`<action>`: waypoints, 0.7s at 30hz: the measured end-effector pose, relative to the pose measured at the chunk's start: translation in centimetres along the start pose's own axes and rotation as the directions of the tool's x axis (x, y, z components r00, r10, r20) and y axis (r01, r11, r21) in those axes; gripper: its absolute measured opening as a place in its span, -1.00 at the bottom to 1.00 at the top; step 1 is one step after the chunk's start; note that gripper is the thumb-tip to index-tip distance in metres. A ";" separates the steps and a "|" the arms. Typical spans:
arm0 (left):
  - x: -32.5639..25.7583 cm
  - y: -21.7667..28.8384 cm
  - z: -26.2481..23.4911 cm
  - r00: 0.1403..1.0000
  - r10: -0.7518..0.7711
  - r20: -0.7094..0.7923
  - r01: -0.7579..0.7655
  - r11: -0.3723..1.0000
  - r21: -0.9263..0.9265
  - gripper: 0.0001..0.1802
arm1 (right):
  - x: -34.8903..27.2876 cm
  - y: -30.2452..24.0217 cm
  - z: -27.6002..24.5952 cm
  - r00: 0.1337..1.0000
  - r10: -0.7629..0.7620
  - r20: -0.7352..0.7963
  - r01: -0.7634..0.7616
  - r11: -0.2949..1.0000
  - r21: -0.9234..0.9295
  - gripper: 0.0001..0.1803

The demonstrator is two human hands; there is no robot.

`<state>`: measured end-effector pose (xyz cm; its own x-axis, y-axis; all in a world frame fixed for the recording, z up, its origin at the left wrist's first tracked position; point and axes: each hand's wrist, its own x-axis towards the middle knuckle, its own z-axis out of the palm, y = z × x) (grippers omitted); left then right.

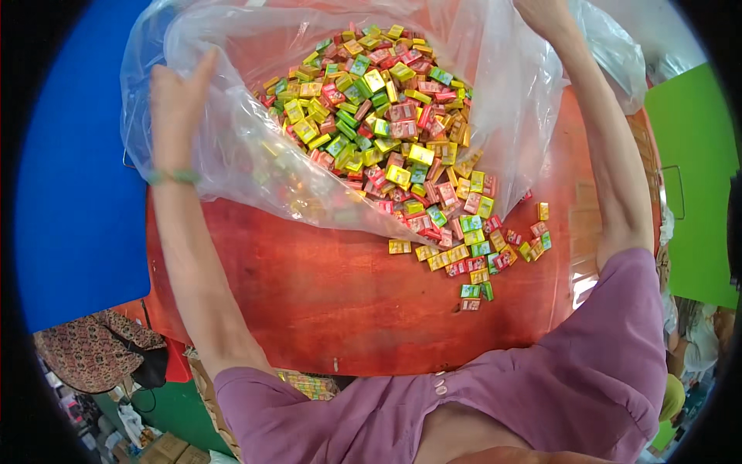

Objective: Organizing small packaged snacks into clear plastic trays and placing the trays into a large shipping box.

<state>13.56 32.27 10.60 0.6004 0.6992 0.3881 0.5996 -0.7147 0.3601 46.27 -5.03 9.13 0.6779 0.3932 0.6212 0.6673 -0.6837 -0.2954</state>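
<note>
A large clear plastic bag [239, 147] lies on a red-brown wooden table [325, 286], its mouth toward me. Inside is a heap of several small wrapped sweets [379, 108] in yellow, green, red and pink. Some spilled sweets [475, 251] lie on the table just outside the mouth. My left hand [174, 100] presses against the bag's left side, fingers up, a green bead bracelet [174, 177] on the wrist. My right hand [545, 14] grips the bag's upper right edge at the top of the picture; its fingers are partly cut off.
A blue surface [77, 193] lies left of the table, a green one [696, 170] to the right. Below the table edge at lower left are a patterned cloth [89, 348] and cardboard boxes [166, 448]. A seated person's clothing [696, 340] shows at the right rim.
</note>
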 end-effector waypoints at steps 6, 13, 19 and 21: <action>-14.9 6.2 -0.1 0.727 0.676 -0.119 -0.669 0.737 0.099 -0.05 | -11.1 -10.5 -7.1 0.787 -0.516 0.339 0.583 0.802 -0.133 -0.38; -18.2 0.0 0.2 0.823 0.383 0.418 -0.370 0.922 -0.117 -0.03 | -10.1 -1.3 -0.8 0.759 -0.302 0.576 0.486 0.852 -0.195 -0.47; -18.0 -1.9 2.2 0.858 0.406 0.314 -0.365 0.913 -0.185 -0.03 | -10.7 -2.9 -0.7 0.791 -0.228 0.568 0.398 0.896 -0.196 -0.47; -17.3 -2.4 4.6 0.858 0.387 0.338 -0.365 0.922 -0.131 -0.06 | -11.2 -1.5 2.0 0.795 -0.239 0.558 0.408 0.891 -0.199 -0.48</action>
<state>4.15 21.98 -0.92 0.9260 0.3285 0.1859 0.2644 -0.9160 0.3016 38.36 -7.16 1.15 0.5511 0.8190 0.1596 0.8097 -0.5711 0.1348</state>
